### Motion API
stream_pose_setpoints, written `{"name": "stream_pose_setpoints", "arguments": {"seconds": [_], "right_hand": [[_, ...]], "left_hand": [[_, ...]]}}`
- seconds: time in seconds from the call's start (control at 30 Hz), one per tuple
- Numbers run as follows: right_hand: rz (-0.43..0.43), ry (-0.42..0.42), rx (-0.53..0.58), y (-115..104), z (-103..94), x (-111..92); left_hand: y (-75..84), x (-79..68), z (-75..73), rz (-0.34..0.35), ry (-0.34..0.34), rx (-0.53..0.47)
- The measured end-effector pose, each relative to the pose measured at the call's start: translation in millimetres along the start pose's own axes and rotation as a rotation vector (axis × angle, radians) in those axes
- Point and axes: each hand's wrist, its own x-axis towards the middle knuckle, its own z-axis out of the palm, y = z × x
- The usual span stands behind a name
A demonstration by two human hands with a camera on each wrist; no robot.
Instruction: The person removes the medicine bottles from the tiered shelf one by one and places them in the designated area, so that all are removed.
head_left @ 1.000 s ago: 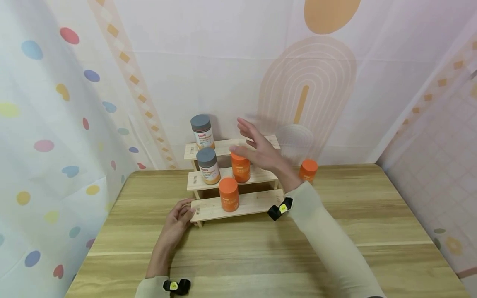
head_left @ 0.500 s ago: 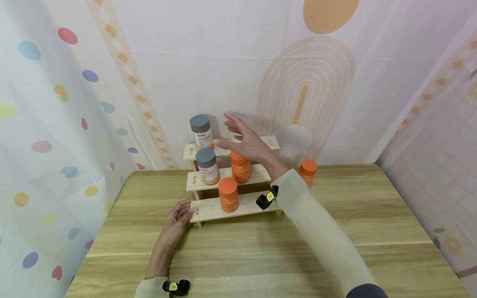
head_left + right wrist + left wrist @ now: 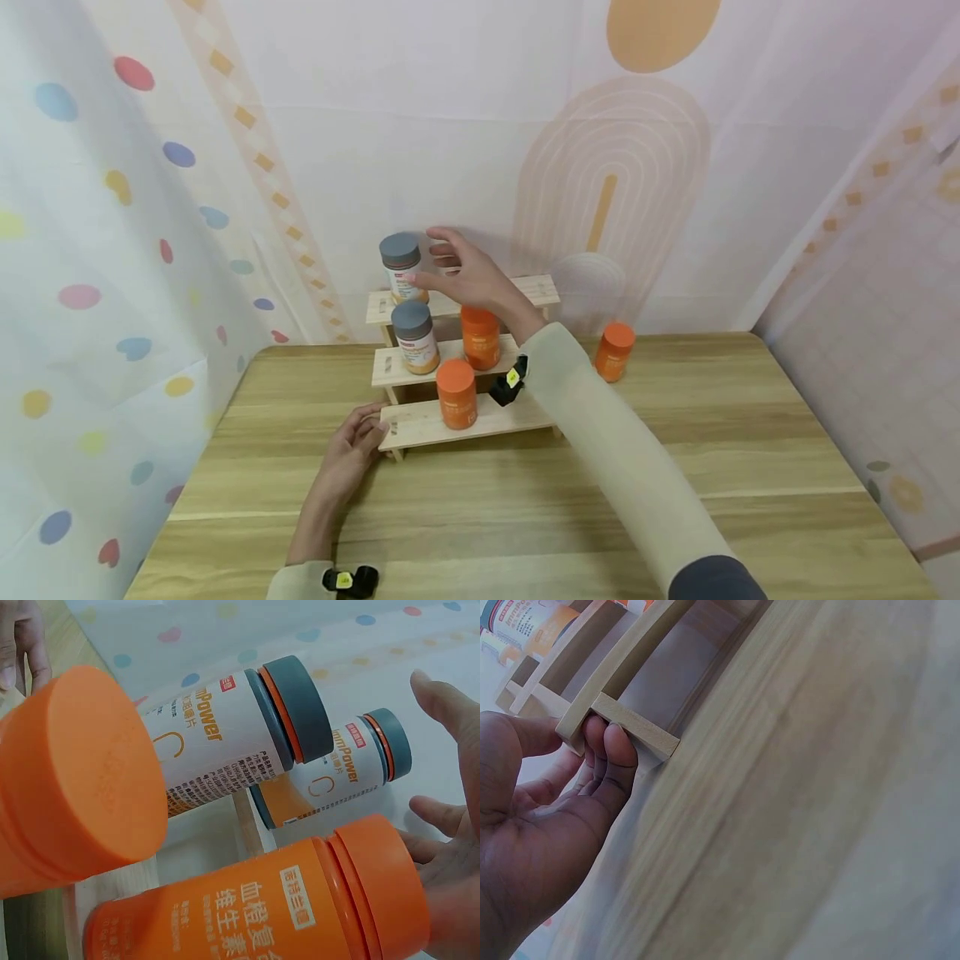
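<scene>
My left hand [image 3: 348, 454] pinches the left end of the lowest board of a three-step wooden stand [image 3: 415, 425]; in the left wrist view the thumb lies above the board and curled fingers [image 3: 621, 746] underneath. At the top step, my right hand [image 3: 472, 279] spreads around the right side of a white jar with a grey lid [image 3: 401, 250]. Its thumb overlaps the label in the head view, while the right wrist view shows thumb and fingers apart near the lid [image 3: 390, 742]. A similar grey-lidded jar [image 3: 415, 337] stands on the middle step.
Below the right wrist, an orange jar [image 3: 480, 342] stands on the middle step. Another orange jar [image 3: 457, 396] is on the lowest step, and a third orange jar [image 3: 615, 354] stands on the wooden table [image 3: 712, 433] to the right. A patterned curtain [image 3: 322, 167] hangs behind.
My right hand has moved left over the stand, from above the middle orange jar to the upper grey-lidded jar. My left hand keeps its grip on the board.
</scene>
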Motion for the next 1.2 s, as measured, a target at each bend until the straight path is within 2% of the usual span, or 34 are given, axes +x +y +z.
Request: {"name": "stream_pose_setpoints", "arguments": {"seconds": [0.2, 0.6, 0.93, 1.2], "right_hand": [[-0.001, 0.010, 0.003, -0.9, 7.2, 11.0], [-0.046, 0.071, -0.078, -3.7, 27.0, 26.9], [-0.062, 0.118, -0.100, -2.2, 25.6, 25.1], [-0.080, 0.147, -0.121, -4.2, 20.1, 22.9]], "left_hand": [[-1.7, 0.1, 1.8, -0.013, 0.008, -0.006], [-3.5, 1.4, 4.0, -0.006, 0.022, -0.016], [-1.0, 3.4, 6.1, 0.019, 0.026, 0.009], [-1.9, 3.5, 4.0, 0.003, 0.022, 0.004]]}}
